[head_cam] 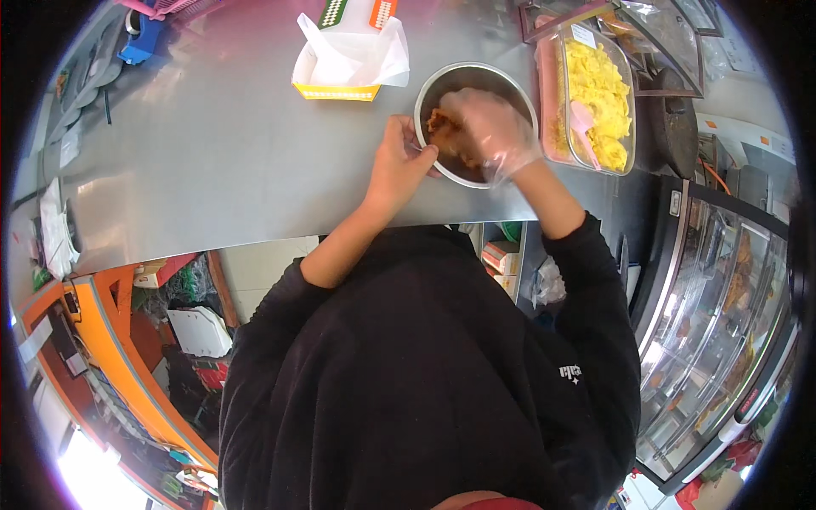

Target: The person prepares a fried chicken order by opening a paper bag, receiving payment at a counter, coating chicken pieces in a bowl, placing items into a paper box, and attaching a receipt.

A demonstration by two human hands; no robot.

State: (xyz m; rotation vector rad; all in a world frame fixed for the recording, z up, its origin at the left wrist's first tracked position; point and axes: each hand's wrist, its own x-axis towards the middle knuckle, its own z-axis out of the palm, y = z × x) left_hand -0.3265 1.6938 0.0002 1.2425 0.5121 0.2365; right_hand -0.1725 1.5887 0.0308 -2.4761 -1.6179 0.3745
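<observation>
My bare left hand [401, 159] grips the near left rim of a round stainless steel bowl [473, 69], thumb over the edge. Inside the bowl, my right hand [491, 131] wears a clear plastic glove and is among brown, fried-looking food pieces [446, 135]; motion blur hides its fingers, so a grip cannot be made out. Left of the bowl stands a yellow-edged paper food tray [338, 94] lined with white paper [341, 57]. To the right is a clear container [632, 137] of yellow food [599, 83] with a pink scoop [582, 124] in it.
A metal-framed clear case [663, 44] stands at the back right of the steel counter [223, 146]. A glass display cabinet [714, 331] is on my right. A blue tape dispenser [141, 41] and a pink basket [169, 7] sit at the back left.
</observation>
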